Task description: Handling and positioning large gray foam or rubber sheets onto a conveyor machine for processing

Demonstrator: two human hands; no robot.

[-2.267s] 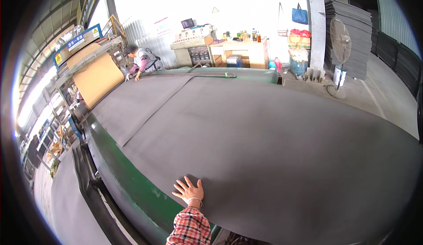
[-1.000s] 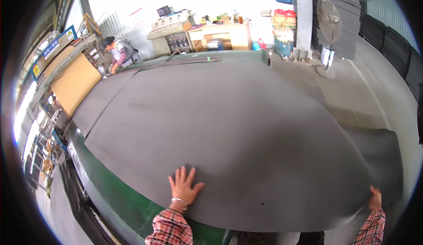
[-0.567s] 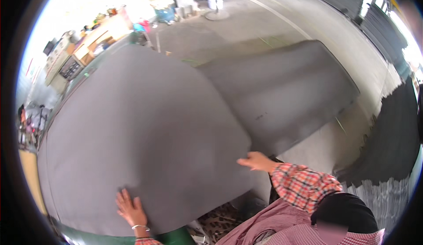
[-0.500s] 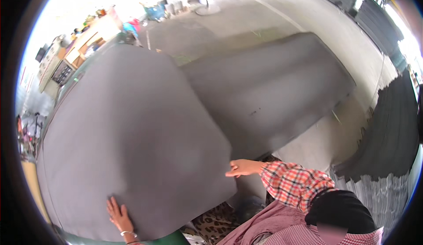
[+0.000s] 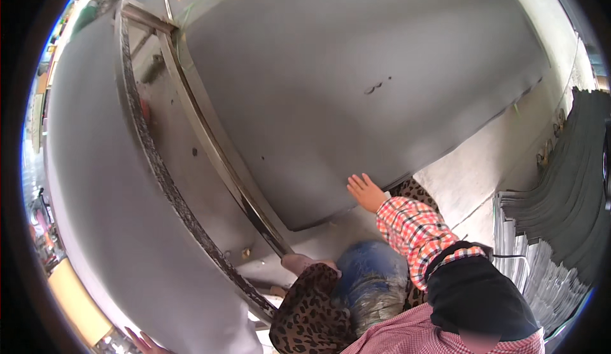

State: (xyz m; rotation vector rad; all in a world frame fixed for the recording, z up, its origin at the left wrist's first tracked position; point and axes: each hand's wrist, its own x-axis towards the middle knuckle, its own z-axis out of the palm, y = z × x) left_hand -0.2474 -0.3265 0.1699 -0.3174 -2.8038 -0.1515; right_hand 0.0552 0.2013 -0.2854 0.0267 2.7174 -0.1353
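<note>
Since the earlier frame I'm lowering the sheet (image 5: 356,80) at centre, right hand (image 5: 365,192) flat, fingers apart; left hand (image 5: 141,341), lower left, fingers unclear.

Large grey sheet (image 5: 356,87): matt, smooth, felt-like or rubbery; exact material cannot be told. Second grey sheet (image 5: 89,182) at left: same matt finish, rough dark cut edge. Metal rail (image 5: 216,150): bare, dull sheen. Floor (image 5: 484,163): pale rough concrete. Stacked sheets (image 5: 560,201) at right: matt grey. Sleeve (image 5: 414,227): woven checked cloth.
</note>
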